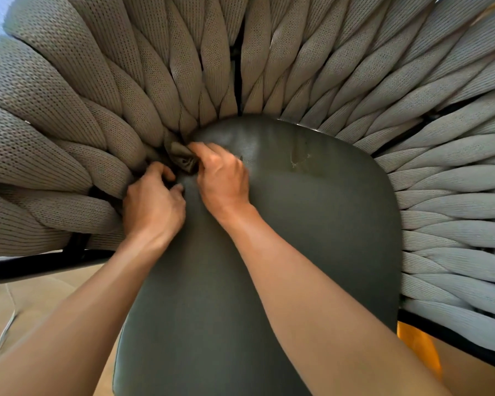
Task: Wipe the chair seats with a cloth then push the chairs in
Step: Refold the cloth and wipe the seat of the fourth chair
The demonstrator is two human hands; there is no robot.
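A dark grey chair seat (312, 238) fills the middle of the view, ringed by a backrest of thick woven beige cords (155, 75). My right hand (220, 175) grips a bunched brownish cloth (183, 160) and presses it into the seam where the seat's back left meets the cords. My left hand (155, 204) sits just left of it with curled fingers at the seat's edge beside the cords; what those fingers hold is hidden. A pale smudge (299, 161) marks the seat near its back.
The chair's black metal frame (35, 267) runs along the lower left and under the cords at lower right. Tan floor (35, 304) shows at lower left. Cords wrap around the seat on the left, back and right.
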